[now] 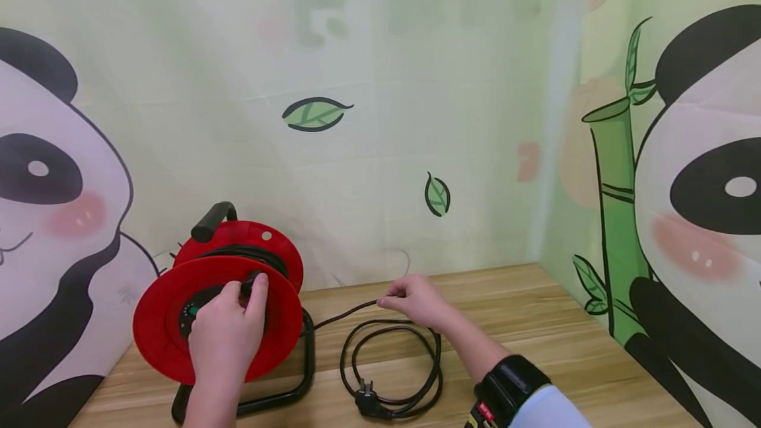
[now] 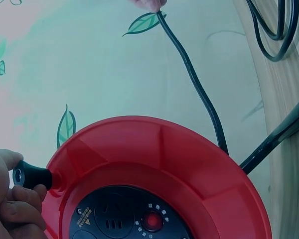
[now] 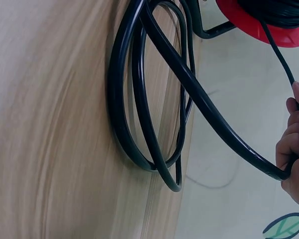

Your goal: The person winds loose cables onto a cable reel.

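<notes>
Standing on its black tube frame at about eight o'clock on the wooden table, the red cable reel faces the person, its flat side with the dark socket panel turned toward the left hand. That hand is curled around the small black crank knob near the disc's rim, fingers and thumb clasping it, a grip that looks suited to turning the drum. From the reel's three o'clock edge the black cable runs out taut to the right hand, which pinches it between curled fingers and thumb above the table; held this way the cord seems to be guided and kept under light tension rather than left slack. Beyond the right hand the cable drops into a loose coil lying on the wood at about six o'clock, ending in a black plug with its prongs up. A black carrying handle sits at the reel's twelve o'clock. Behind, a curtain printed with pandas, bamboo and leaves hangs as backdrop. The left hand covers much of the socket panel in the head view, the panel's markings are too small to read, and the wound cable inside the drum is mostly hidden between the discs.
</notes>
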`<state>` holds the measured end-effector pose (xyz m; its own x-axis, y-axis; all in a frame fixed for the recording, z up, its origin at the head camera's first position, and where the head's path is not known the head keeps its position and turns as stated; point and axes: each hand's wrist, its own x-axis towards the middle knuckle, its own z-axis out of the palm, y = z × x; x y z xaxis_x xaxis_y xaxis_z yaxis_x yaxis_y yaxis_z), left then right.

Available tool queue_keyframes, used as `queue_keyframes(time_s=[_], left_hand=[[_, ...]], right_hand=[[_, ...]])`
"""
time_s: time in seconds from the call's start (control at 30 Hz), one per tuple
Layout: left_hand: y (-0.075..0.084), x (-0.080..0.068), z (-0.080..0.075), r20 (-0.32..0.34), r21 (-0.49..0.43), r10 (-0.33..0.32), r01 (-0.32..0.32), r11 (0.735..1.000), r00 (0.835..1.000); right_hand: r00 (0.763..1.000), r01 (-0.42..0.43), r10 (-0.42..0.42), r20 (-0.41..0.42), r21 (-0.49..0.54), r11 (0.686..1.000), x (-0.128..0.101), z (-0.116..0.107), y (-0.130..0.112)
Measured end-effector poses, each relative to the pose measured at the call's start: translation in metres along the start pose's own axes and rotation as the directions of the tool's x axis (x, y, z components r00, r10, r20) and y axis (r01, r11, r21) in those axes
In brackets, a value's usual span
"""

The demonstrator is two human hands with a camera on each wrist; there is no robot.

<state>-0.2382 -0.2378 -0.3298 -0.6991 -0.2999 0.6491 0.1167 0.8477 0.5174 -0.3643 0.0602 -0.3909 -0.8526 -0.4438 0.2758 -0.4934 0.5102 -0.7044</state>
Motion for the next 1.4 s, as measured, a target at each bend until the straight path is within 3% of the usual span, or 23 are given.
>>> queue_keyframes(time_s=[0.53,0.8,1.2,1.4], left_hand=[[0.005,-0.001,0.003,0.164,-0.004,-0.024,0.025,1.000,0.986],[0.007,-0.002,0.006,0.253,0.013,-0.015,0.012,1.000,0.967],[0.008,-0.004,0.012,0.452,0.027,-0.046,0.038,0.999,0.891],[0.004,-0.004,0.016,0.543,0.046,-0.095,0.083,0.995,0.835]], right_hand=[[0.998,0.050,-0.049,0.036,-0.049,0.998,0.008,0.013,-0.011],[0.997,0.060,-0.056,0.055,-0.079,0.995,0.012,0.020,-0.020],[0.990,0.102,-0.096,0.101,-0.056,0.993,0.020,0.037,-0.034],[0.985,0.123,-0.114,0.132,-0.058,0.991,0.024,0.045,-0.043]])
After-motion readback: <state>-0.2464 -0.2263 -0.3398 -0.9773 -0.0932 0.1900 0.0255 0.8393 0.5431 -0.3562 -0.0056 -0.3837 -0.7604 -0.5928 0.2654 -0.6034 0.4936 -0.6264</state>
